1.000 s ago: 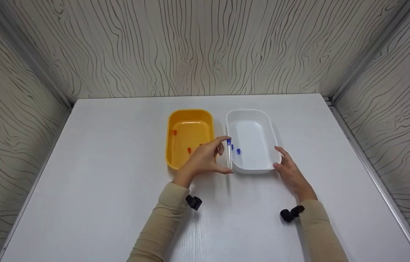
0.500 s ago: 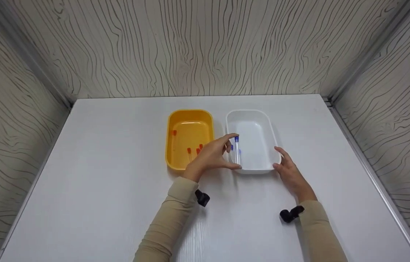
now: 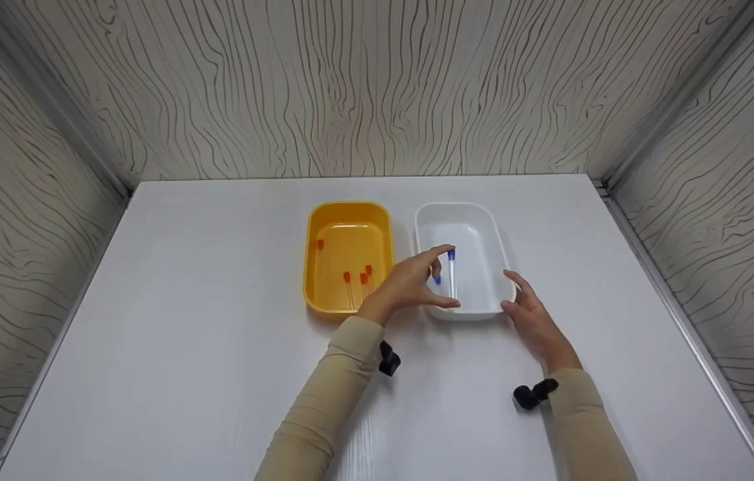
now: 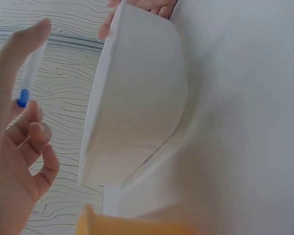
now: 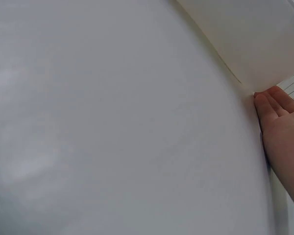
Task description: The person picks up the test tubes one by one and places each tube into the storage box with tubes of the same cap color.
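Between thumb and index finger, my left hand (image 3: 409, 284) pinches a clear test tube (image 3: 452, 275) by its two ends, blue cap at the far end. It is over the white tray (image 3: 480, 284). The left wrist view shows the same tube (image 4: 30, 73) above the level of the tray's rim, the other fingers loosely curled. Another blue-capped tube (image 3: 438, 280) lies in the white tray, mostly hidden behind my left hand. My right hand (image 3: 537, 327) grips the near right corner of that tray, thumb and fingers at its rim.
A yellow tray (image 3: 350, 312) stands left of the white one, holding several red-capped tubes (image 3: 347, 276). Both stand on a white table (image 3: 203, 280) with wood-patterned panels (image 3: 363, 87) behind and at the sides.
My left hand has moved right with the blue-capped test tube, from between the trays to over the white tray. More red caps show in the yellow tray. My right hand stays put.
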{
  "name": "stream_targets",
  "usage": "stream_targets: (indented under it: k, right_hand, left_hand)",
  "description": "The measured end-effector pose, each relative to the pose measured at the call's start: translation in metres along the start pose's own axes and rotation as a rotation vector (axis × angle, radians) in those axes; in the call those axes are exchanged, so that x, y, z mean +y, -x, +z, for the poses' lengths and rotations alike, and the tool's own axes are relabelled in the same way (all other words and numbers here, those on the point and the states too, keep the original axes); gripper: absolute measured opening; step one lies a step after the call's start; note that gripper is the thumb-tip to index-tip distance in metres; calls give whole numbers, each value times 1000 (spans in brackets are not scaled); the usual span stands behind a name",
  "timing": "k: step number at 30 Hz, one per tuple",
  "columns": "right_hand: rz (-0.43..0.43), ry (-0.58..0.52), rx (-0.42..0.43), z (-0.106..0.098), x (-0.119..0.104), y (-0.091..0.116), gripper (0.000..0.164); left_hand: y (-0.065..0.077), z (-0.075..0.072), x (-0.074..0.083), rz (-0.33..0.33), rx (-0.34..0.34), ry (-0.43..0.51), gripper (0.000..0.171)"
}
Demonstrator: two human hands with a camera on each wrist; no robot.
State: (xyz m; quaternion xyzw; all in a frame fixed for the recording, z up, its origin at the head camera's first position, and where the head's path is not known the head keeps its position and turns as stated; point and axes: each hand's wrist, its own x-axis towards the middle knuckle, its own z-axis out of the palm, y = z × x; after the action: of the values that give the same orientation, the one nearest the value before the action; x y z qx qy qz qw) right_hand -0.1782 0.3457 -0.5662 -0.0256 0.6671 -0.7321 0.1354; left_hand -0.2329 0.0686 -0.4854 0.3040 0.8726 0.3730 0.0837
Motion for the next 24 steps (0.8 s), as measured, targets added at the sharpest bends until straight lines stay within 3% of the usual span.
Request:
stream_targets:
  k: [5, 14, 24]
  right_hand:
    - [12, 20, 4, 0, 0, 1, 69]
    - [2, 28, -4, 0, 1, 2, 67]
    - [-7, -38, 10, 1, 1, 1, 68]
  left_hand:
    - [-7, 8, 1, -29, -23, 17, 95]
    - [-19, 24, 2, -23, -51, -78, 94]
    - [-23, 32, 8, -139, -36, -103, 94]
